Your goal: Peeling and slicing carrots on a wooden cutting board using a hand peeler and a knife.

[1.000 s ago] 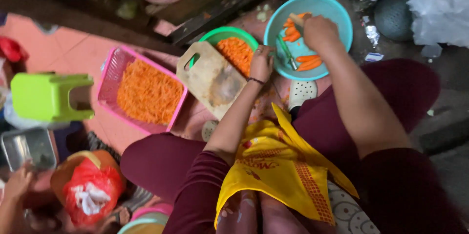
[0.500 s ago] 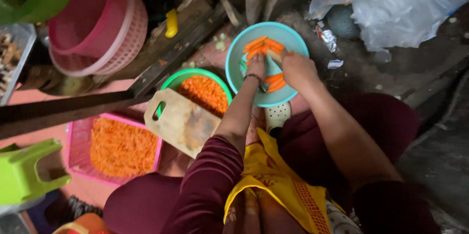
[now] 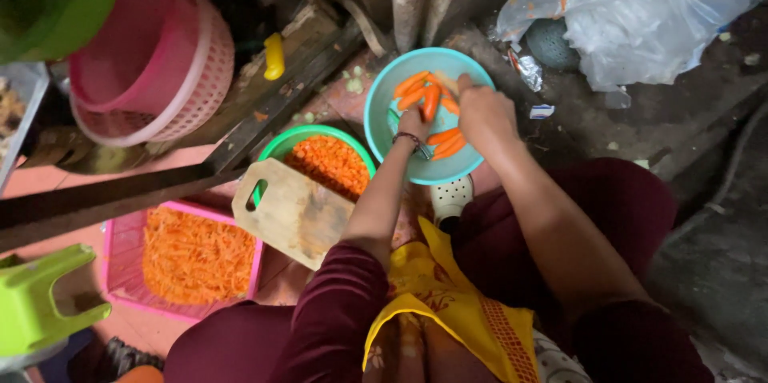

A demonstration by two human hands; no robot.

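Both my hands reach into a turquoise bowl [image 3: 382,129] holding several peeled carrots. My left hand [image 3: 415,122], with a bracelet on the wrist, grips one carrot [image 3: 430,101] standing up out of the bowl. My right hand [image 3: 484,115] is over the bowl's right side, fingers curled on a carrot piece [image 3: 442,81]. More carrots [image 3: 445,141] lie under my hands. Left of my left forearm a wooden cutting board [image 3: 292,211] rests across a green bowl [image 3: 294,141] of shredded carrot.
A pink tray [image 3: 117,233] of shredded carrot sits at lower left, beside a green stool [image 3: 38,303]. Pink baskets [image 3: 152,55] stand at upper left, a clear plastic bag [image 3: 640,11] at upper right. A dark wooden beam [image 3: 144,191] crosses the left side.
The view has shifted so the bowl sits more central. My left hand left the cutting board and went into the turquoise bowl, where it now grips a carrot.
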